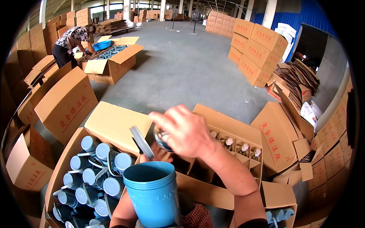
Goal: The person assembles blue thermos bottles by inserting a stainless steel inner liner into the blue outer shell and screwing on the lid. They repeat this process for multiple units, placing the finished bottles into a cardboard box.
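Blue plastic makes up the open-topped flask shell (154,195) that stands upright low in the middle of the view, close to the person's body, its rim turned up and its inside dark and hollow. Behind its rim the left hand (157,154) shows only in part; it seems curled around a flat grey handle piece (141,142) that slants up and to the left, though the shell hides most of the fingers, so how tightly it is closed I cannot tell. Above it the right hand (185,131) reaches in from the right, back of the hand upward, fingers bent down around a shiny glass liner (162,137) whose rounded end shows just under the palm, above and slightly beyond the shell's mouth.

Left of the shell an open cardboard box (62,161) holds many more blue shells (97,174) lying on their sides, pale bases toward the camera. Behind the right hand a divided carton (228,131) holds silver liners (235,146) upright in its cells. Closed brown cartons (66,102) stand all around, and more are stacked (258,49) at the right on the grey concrete floor (182,68). Far off at upper left another person (72,41) bends over an open box (112,60).
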